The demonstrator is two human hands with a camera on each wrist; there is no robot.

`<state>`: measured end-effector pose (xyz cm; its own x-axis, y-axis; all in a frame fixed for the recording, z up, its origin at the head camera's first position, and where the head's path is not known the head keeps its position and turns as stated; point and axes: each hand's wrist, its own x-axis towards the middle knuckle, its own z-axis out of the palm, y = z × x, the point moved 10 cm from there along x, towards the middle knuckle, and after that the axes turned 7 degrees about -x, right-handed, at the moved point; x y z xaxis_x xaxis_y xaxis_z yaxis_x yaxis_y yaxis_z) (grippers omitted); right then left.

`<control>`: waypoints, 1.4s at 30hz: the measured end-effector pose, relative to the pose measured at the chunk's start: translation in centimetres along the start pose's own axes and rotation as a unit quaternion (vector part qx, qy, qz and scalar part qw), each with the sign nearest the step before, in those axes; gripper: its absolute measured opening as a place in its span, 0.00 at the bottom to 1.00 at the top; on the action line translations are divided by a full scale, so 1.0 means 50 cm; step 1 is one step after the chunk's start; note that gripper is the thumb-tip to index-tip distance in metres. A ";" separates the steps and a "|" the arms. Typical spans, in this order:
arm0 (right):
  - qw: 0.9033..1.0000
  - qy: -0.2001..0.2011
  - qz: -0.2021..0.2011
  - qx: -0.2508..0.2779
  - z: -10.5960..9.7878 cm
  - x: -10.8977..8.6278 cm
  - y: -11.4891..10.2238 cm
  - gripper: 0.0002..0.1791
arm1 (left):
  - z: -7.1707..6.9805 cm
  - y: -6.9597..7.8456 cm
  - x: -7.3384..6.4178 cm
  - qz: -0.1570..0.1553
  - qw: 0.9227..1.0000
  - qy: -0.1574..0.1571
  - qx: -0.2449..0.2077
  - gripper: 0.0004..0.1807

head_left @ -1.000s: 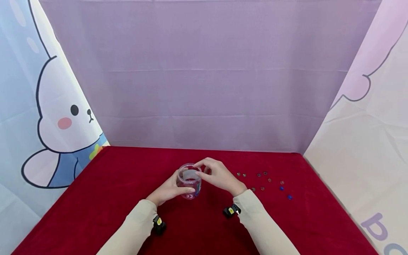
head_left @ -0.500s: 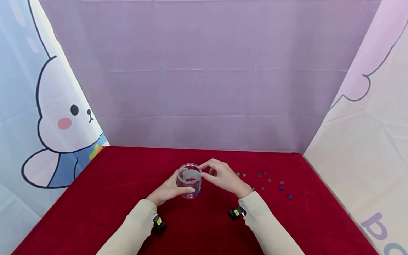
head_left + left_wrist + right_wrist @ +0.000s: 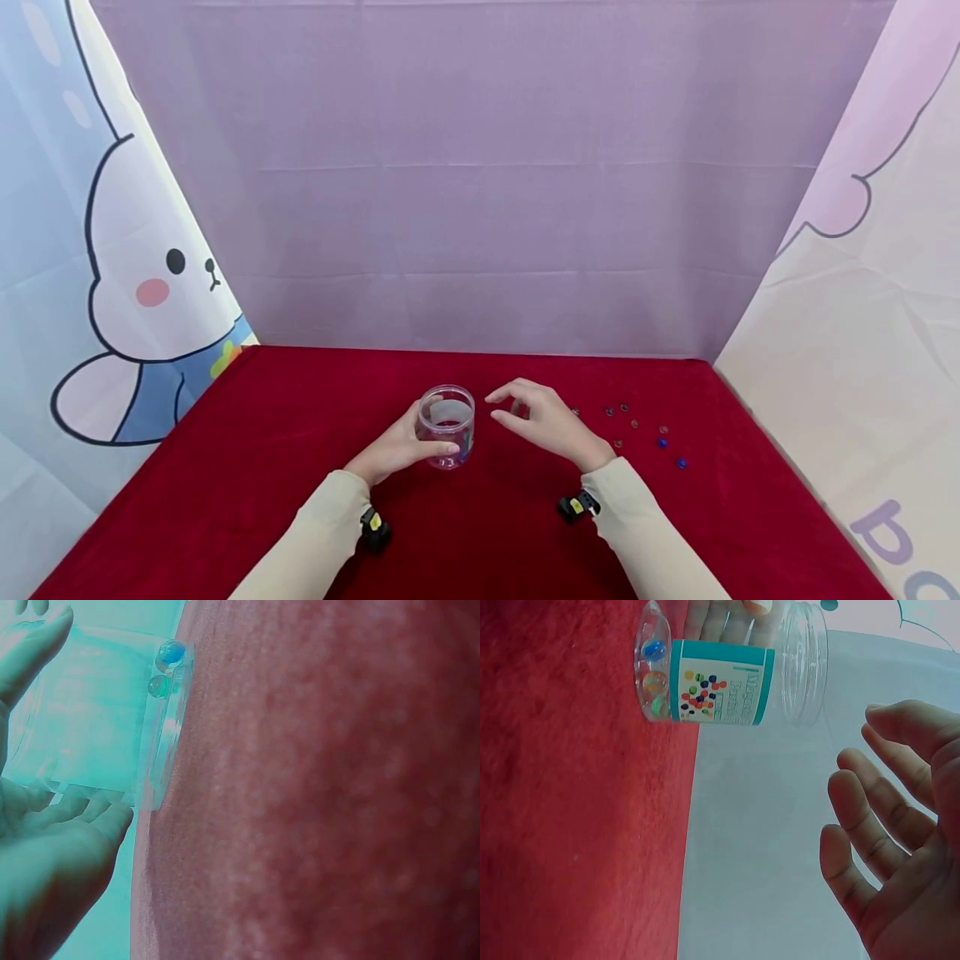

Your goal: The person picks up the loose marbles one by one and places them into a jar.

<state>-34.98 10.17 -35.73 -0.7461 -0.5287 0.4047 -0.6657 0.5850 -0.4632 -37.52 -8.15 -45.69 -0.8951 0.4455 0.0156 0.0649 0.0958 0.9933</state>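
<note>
My left hand (image 3: 397, 448) grips a clear plastic jar (image 3: 452, 427), thumb across its front and fingers behind it. The open mouth faces up. A teal and white label (image 3: 727, 682) wraps the wall in the right wrist view. At the bottom lie a blue marble (image 3: 654, 650), an orange one (image 3: 655, 682) and a green one (image 3: 659, 706). To the right of the rim, apart from it, hovers my right hand (image 3: 546, 423), fingers loosely bent and thumb separate, holding nothing.
Several loose marbles (image 3: 634, 424) are scattered on the red cloth (image 3: 480, 542) beyond and right of my right hand, among them a blue marble (image 3: 682, 462). A purple curtain (image 3: 480, 208) stands behind the table, with printed cloth panels (image 3: 847, 350) at both sides.
My right hand has drawn back from the jar's rim to the right, and its thumb and forefinger have spread apart. The left hand and jar have stayed in place.
</note>
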 end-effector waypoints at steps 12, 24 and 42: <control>0.999 -0.012 0.034 -0.006 -0.025 -0.043 0.035 0.14 | -0.001 -0.002 -0.001 -0.007 1.000 0.006 0.008 0.50; 0.999 -0.011 0.045 -0.023 -0.057 -0.094 0.077 0.12 | -0.002 -0.005 0.000 -0.001 1.000 0.004 0.007 0.49; 0.996 0.018 0.066 -0.060 -0.118 -0.163 0.140 0.13 | -0.004 -0.007 -0.001 -0.006 1.000 0.008 0.006 0.49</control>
<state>-33.62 22.17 -37.63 -0.8261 -0.4206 0.3749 -0.5556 0.7186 -0.4181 -37.59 -8.38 -45.99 -0.9026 0.4305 0.0060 0.0600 0.1121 0.9919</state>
